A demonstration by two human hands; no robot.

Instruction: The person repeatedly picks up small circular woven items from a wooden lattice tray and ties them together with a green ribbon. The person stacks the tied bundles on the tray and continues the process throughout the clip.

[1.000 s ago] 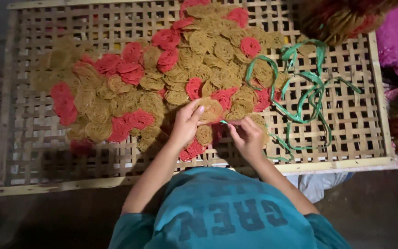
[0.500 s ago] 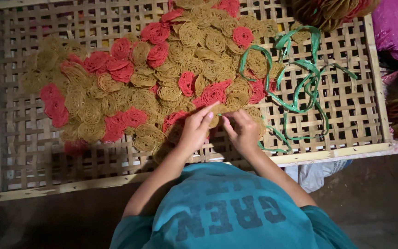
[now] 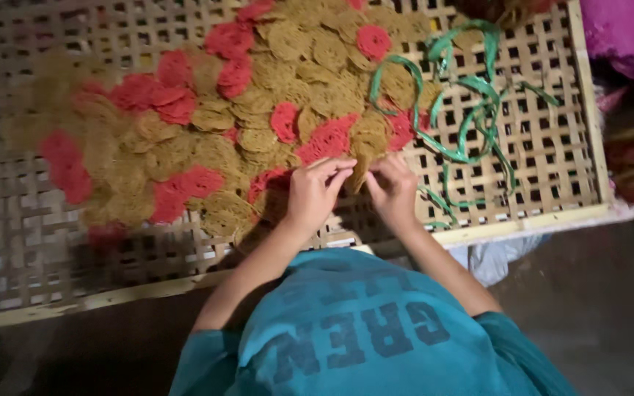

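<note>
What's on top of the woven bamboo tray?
On the bamboo lattice tray: a heap of tan noodle discs mixed with red noodle discs, plus green plastic strips. Both hands, left and right, cover the disc they pinch.

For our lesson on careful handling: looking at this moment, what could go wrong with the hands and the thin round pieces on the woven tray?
1. Both hands, left hand and right hand, pinch a small stack of tan lacy round discs on edge; these thin pieces might crack or slip.
2. The loose green plastic strip lies coiled beside the right hand and could snag, dragging discs.
3. The heap lies on a lattice bamboo tray; broken bits may fall through its gaps.
</note>
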